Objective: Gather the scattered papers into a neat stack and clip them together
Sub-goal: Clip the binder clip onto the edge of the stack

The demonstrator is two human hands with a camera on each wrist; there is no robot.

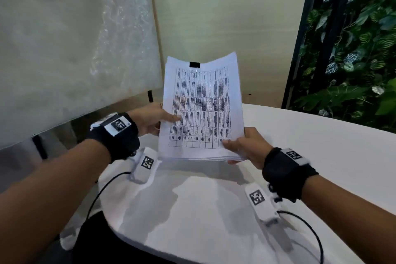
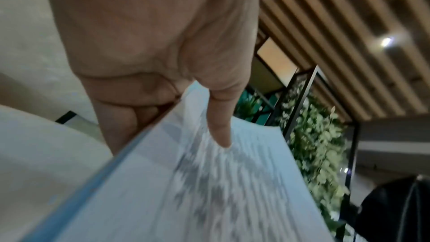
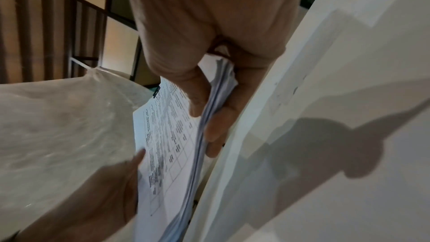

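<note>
A stack of white papers printed with a table is held tilted above the white table. A black binder clip sits on the stack's top edge. My left hand grips the stack's left edge, thumb on the top sheet and fingers behind. My right hand pinches the lower right corner, thumb on top, fingers underneath. The left wrist view shows the thumb pressing the top sheet. In the right wrist view the stack's layered edge sits between thumb and fingers, with the clip at the far end.
A white cloth covers the table, with cables running over its near edge. A large board wrapped in plastic film leans at the left. A beige partition stands behind, and a leafy green wall at the right.
</note>
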